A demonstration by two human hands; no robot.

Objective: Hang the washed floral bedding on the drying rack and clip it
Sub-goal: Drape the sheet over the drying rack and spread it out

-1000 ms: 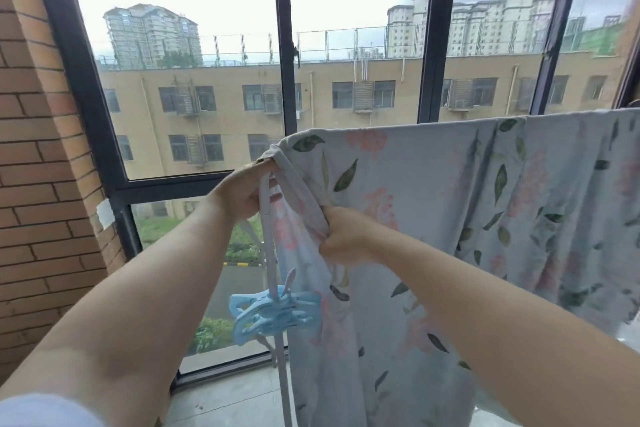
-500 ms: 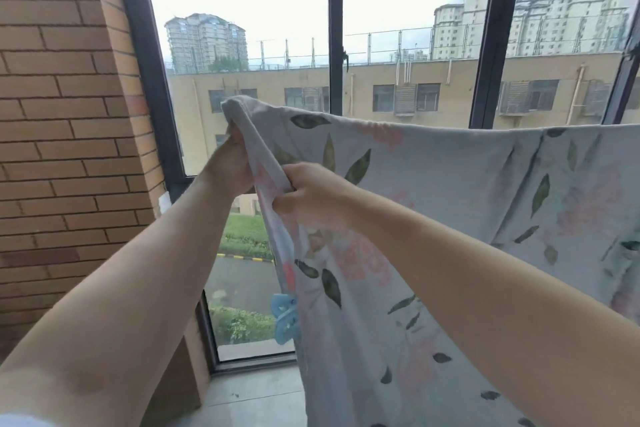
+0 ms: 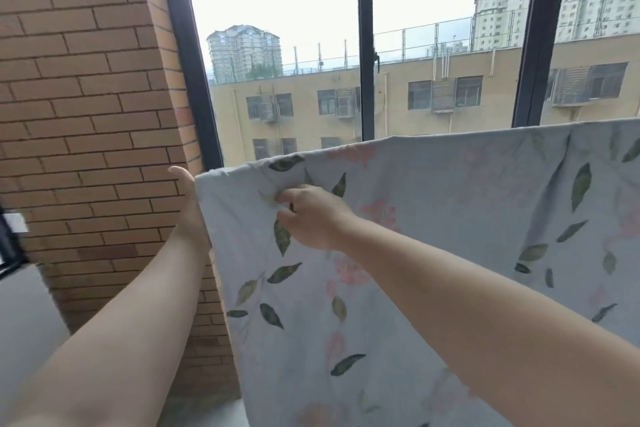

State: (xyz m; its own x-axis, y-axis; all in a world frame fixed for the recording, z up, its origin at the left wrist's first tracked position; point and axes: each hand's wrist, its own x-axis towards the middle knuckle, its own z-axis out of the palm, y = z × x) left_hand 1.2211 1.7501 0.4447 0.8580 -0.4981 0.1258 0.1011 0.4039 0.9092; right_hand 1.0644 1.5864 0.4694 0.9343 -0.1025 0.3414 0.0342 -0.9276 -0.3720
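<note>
Bedding point(image 3: 433, 218) is stretched flat for clipping: right hand point(image 3: 311, 218) fingers point(image 3: 284, 198) clamp its top edge; left hand point(image 3: 188, 208), at 9 o'clock, backs the corner, grip hidden.

Bedding point(image 3: 433, 218) hangs before the window point(image 3: 366, 45), with the brick wall point(image 3: 86, 114) to its left. Your left hand point(image 3: 188, 199) holds its left edge; your right hand point(image 3: 311, 220) grips the front face just beside it.

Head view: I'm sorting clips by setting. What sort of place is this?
Probably an enclosed upper-floor balcony: brick wall, tall dark-framed windows overlooking a yellow building, floral bedding hung to dry.
</note>
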